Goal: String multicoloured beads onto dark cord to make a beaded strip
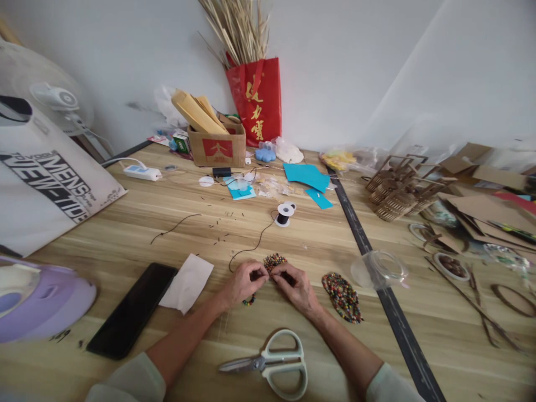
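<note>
Both hands meet mid-frame: left hand (pixel 242 282) and right hand (pixel 295 285) pinch the beaded piece (pixel 274 261) poking out just above them.

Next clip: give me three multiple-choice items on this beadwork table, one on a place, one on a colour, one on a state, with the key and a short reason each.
1. Where do the scissors lie?
A. Near the table edge, between the person's forearms
B. Inside the cardboard box
C. On top of the phone

2. What colour is the paper bag that holds the dry stalks?
A. Blue
B. Red
C. Green

3. What state are the hands in?
A. Both flat on the table
B. One lifting the spool
C. Both pinching at a small beaded piece

Key:
1 A, the scissors rest on the wood below the hands, between both arms.
2 B, the bag against the wall is red with gold characters.
3 C, the left hand and right hand meet with fingertips closed on the beaded piece.
</note>
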A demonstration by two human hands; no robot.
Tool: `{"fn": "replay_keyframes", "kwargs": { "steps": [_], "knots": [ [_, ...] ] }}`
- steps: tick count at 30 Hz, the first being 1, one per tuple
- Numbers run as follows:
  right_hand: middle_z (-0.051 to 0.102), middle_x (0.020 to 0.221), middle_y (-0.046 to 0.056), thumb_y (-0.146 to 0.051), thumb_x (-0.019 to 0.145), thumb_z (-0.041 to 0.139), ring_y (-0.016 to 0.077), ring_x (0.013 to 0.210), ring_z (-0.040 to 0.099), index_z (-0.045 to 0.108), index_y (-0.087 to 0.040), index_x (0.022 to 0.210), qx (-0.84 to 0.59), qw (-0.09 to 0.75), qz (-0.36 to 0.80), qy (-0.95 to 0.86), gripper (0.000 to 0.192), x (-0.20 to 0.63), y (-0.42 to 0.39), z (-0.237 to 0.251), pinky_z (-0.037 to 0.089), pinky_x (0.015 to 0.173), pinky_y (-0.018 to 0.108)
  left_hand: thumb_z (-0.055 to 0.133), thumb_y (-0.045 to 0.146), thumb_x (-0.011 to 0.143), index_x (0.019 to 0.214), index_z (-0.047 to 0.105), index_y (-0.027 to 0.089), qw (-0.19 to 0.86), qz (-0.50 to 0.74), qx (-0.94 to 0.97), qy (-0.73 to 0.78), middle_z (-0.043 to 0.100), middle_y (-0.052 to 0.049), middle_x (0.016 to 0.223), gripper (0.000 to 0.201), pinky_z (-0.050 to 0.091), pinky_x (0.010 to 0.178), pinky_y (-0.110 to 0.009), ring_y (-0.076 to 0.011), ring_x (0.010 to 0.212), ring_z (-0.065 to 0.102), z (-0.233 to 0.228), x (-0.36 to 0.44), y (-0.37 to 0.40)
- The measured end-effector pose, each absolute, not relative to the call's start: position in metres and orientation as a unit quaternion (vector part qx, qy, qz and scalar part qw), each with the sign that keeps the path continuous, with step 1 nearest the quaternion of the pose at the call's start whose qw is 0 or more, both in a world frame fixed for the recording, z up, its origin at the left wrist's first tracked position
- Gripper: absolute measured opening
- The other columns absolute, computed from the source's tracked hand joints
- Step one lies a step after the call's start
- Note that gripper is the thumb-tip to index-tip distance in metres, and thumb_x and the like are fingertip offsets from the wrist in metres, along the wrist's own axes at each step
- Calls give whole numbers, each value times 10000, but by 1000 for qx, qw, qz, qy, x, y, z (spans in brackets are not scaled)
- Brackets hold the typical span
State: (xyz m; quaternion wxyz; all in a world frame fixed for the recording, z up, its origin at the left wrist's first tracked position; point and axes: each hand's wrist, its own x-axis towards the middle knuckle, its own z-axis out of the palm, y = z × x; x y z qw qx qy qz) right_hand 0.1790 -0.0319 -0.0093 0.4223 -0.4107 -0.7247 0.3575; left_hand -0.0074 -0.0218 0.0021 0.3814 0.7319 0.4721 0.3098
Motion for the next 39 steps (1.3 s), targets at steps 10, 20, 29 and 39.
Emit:
{"fn": "replay_keyframes", "kwargs": {
  "steps": [10,20,29,39],
  "knots": [
    [707,840,59,-298,886,568,181,791,653,685,-180,885,-417,416,353,-727,166,179,-32,-9,516,738,280,586,170,760,718,660,158,375,313,738,467,647,-20,712,86,454,690,-245,-150,709,583,4,-8,-22],
    [709,844,62,-274,877,573,184,793,654,685,-179,891,-415,419,359,-723,149,179,-32,-10,516,745,280,590,152,756,719,668,150,377,316,735,466,645,-21,705,86,455,687,-239,-149,706,590,1,-7,-21],
    [702,833,59,-291,881,576,181,785,652,684,-178,889,-413,416,355,-728,156,179,-32,-9,511,725,274,594,136,748,711,662,151,379,315,737,463,637,-17,699,79,448,684,-238,-148,701,581,3,-7,-21],
    [687,816,58,-257,872,584,173,770,637,666,-169,876,-412,411,360,-729,120,180,-32,-11,495,713,262,584,164,754,720,656,150,382,314,737,461,634,-18,705,80,445,672,-236,-146,695,575,3,-8,-22]
  ]
}}
